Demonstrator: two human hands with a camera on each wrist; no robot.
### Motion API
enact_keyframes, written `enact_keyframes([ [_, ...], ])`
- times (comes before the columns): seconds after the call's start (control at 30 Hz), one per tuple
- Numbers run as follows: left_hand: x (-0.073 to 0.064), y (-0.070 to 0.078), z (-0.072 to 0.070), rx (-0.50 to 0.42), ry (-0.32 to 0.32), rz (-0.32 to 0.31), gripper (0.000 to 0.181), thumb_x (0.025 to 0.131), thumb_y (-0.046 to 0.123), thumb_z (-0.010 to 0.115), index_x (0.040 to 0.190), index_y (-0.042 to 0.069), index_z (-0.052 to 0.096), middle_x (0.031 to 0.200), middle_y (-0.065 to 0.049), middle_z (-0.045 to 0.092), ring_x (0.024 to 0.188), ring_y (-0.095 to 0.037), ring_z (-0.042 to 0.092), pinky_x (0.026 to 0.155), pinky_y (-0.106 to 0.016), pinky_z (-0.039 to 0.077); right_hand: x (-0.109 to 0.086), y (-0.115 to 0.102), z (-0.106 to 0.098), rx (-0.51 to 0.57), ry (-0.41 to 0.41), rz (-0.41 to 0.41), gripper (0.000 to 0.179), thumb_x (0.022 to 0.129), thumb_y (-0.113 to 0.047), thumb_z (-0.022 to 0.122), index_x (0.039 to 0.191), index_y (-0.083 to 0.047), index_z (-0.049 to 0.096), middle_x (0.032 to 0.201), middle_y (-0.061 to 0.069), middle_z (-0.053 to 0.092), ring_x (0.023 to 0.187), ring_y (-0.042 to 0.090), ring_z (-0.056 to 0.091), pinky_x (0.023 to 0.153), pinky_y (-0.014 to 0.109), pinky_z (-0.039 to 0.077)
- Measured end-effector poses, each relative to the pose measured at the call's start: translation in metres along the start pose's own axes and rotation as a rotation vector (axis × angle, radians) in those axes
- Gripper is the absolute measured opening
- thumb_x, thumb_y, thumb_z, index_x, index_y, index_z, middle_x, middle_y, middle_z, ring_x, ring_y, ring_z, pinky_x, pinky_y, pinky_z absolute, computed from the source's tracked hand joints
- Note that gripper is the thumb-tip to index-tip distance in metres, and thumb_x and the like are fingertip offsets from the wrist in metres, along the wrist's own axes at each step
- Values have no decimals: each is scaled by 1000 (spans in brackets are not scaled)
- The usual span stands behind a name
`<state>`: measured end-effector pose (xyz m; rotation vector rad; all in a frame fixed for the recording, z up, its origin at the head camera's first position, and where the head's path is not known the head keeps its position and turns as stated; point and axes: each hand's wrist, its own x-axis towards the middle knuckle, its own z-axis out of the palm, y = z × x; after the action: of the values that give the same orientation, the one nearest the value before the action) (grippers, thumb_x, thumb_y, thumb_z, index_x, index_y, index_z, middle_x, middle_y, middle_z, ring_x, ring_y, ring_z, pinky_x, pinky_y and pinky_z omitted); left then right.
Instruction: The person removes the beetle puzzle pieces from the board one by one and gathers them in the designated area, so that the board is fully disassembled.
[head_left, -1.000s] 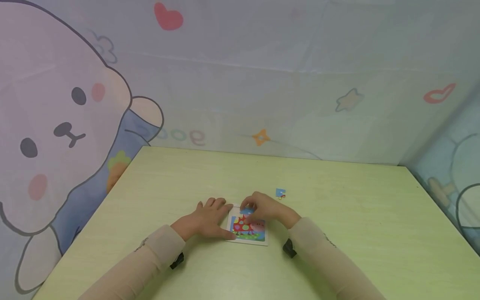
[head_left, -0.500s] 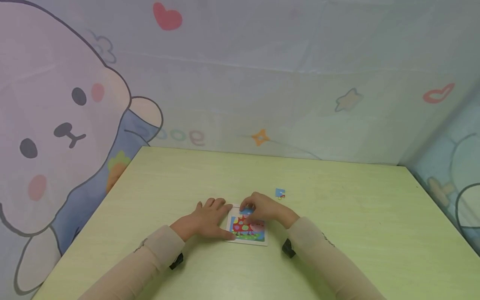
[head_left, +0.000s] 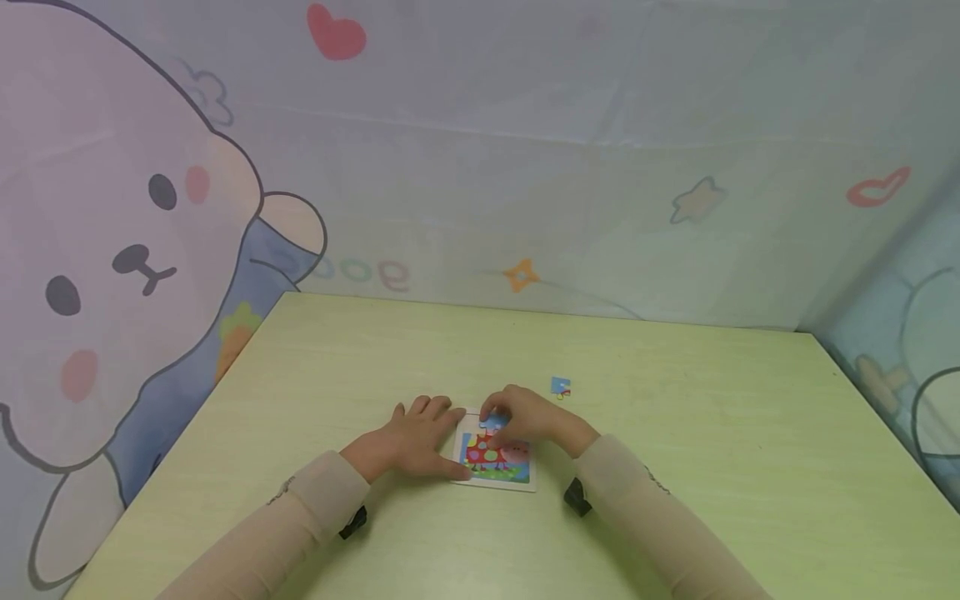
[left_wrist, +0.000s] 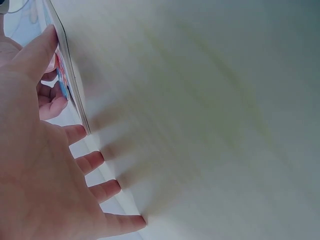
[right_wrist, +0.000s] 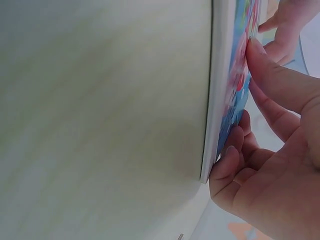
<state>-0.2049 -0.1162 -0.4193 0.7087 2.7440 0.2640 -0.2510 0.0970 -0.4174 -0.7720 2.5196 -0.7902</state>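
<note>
A small square jigsaw puzzle (head_left: 495, 485) in a pale frame lies flat on the table, its picture a red spotted animal on blue and green. My left hand (head_left: 411, 439) spreads its straight fingers along the left side, thumb on the frame's lower left corner. In the left wrist view, the other fingertips of the left hand (left_wrist: 45, 165) touch the table. My right hand (head_left: 528, 414) bends over the puzzle's upper part, pinching a blue puzzle piece (head_left: 492, 422) there. The right wrist view has its thumb (right_wrist: 270, 70) on the picture. Fingers partly hide the piece.
One loose blue puzzle piece (head_left: 560, 386) lies on the table beyond my right hand. A pale green tabletop (head_left: 675, 400) extends around the puzzle. Behind it hangs a printed cloth backdrop (head_left: 480, 167).
Both hands stay in nearly the same place. The blue piece under my right fingers has shifted slightly, and a light outline now shows along its lower edge.
</note>
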Motion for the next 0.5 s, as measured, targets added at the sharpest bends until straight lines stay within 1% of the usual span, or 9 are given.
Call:
enact_keyframes([
  [0.2,-1,1,-1,-4,-4,-7,91,80,64,65,149,14,35,151,-12,29,138,-37,25,104,-68,23,-1,-1,0,12,12,5,22,80,-9,77,101,-12,69,103,3,56,98,19,50,92,39,44],
  [0.33,-1,1,-1,-6,-7,-8,91,80,65,65,149,14,35,152,-12,29,138,-37,25,105,-68,22,-2,-1,1,27,35,15,20,82,-6,75,99,-13,68,105,4,56,101,21,52,94,42,44],
  [0.5,-1,1,-1,3,-5,-9,91,79,66,64,149,14,35,151,-11,29,137,-37,26,104,-68,23,-3,0,1,47,64,6,17,85,-3,71,98,-13,68,105,4,58,101,22,54,94,42,45],
])
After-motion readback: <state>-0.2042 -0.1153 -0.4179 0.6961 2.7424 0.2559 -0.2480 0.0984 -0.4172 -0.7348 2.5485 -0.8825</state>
